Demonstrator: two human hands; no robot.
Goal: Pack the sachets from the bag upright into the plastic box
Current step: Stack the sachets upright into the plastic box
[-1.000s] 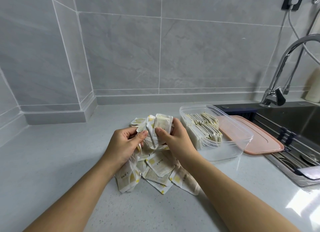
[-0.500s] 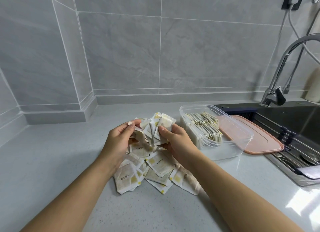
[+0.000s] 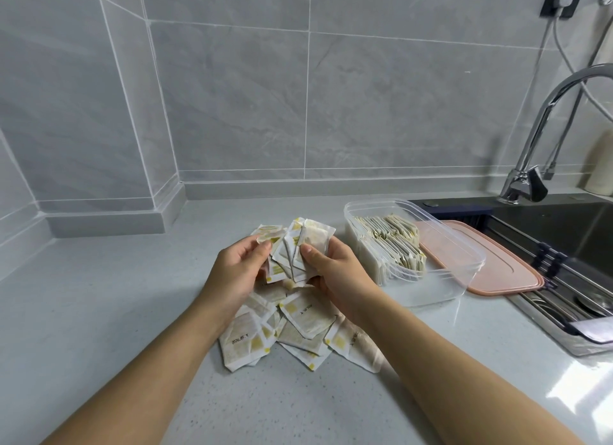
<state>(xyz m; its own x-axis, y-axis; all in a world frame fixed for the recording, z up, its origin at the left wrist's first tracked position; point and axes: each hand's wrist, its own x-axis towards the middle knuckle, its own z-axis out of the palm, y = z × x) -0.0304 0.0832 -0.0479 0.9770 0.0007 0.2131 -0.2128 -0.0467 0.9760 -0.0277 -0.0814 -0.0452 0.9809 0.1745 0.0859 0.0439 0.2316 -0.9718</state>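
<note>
Midway through packing, a person's left hand [image 3: 238, 269] and right hand [image 3: 335, 272] meet above a grey desk [image 3: 99, 312]. Both hands are clamped on one fanned bundle of sachets [image 3: 298, 249], which is held roughly on end. The left hand pinches the bundle's left edge and the right hand grips the rest between thumb and curled fingers. Beneath the wrists, loose sachets [image 3: 298, 325] lie flat in an overlapping heap. No bag is in view.

The plastic box [image 3: 431, 292] stands near the hands on their right, so the right hand is the nearer one. Its long axis runs slantwise, from the far left toward the near right. Packed sachets [image 3: 391, 242] already stand on edge in a row from the far end and fill much of the box. The near end looks bare, and that is probably where the bundle will go.

The way across to the box appears open, with nothing standing between the hands and its rim. A pink lid [image 3: 497, 269] lies just beyond the box, at the edge of a dark sink [image 3: 564, 232] under a curved tap [image 3: 544, 119]. A push against the light box could slide it that way.
</note>
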